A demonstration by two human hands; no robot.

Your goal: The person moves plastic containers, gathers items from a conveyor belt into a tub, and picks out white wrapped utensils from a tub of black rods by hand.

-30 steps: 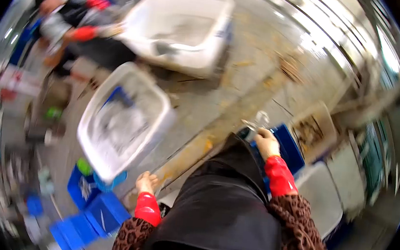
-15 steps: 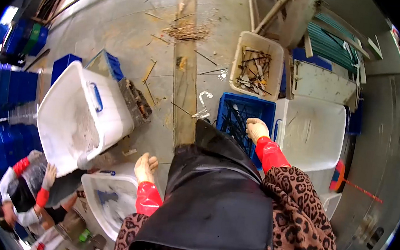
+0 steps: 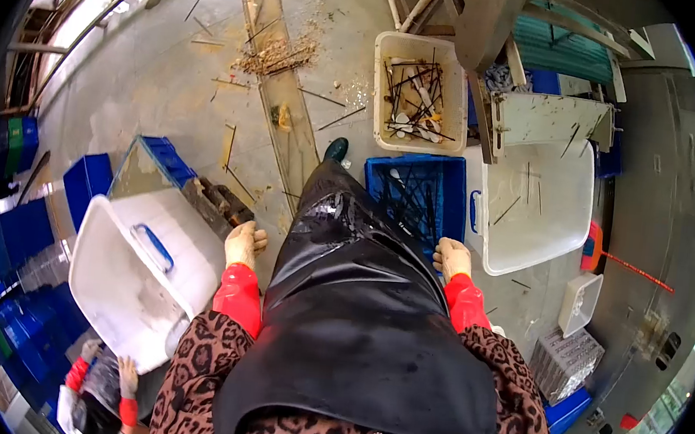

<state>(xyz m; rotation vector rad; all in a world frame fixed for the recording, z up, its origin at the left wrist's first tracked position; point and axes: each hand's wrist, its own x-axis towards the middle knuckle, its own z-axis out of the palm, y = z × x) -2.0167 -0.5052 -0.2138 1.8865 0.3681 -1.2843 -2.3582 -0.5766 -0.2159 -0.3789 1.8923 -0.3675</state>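
Observation:
My left hand (image 3: 244, 243), in a pale glove below a red sleeve cover, hangs beside my black apron (image 3: 354, 318). Its fingers are loosely bent and slightly apart, with nothing in them. On the other side, my right hand (image 3: 451, 259), gloved the same way, is also empty with half-curled fingers. It is nearest to the front edge of a blue crate (image 3: 462, 174) that holds dark thin sticks. A large white tub (image 3: 519, 263) with a blue handle stands just right of that crate. My dark boot (image 3: 336, 149) shows past the apron.
A cream bin (image 3: 378, 94) of sticks and scraps stands beyond the blue crate. At left, a co-worker's gloved hand (image 3: 128, 376) touches a tilted white tub (image 3: 195, 240). Debris (image 3: 275, 58) and loose sticks lie on the wet floor. A metal wall (image 3: 665, 222) runs along the right.
My view has shifted forward and turned. My right hand has moved back from over the blue crate to beside the apron. A boot has come into view; the co-worker's tub sits lower.

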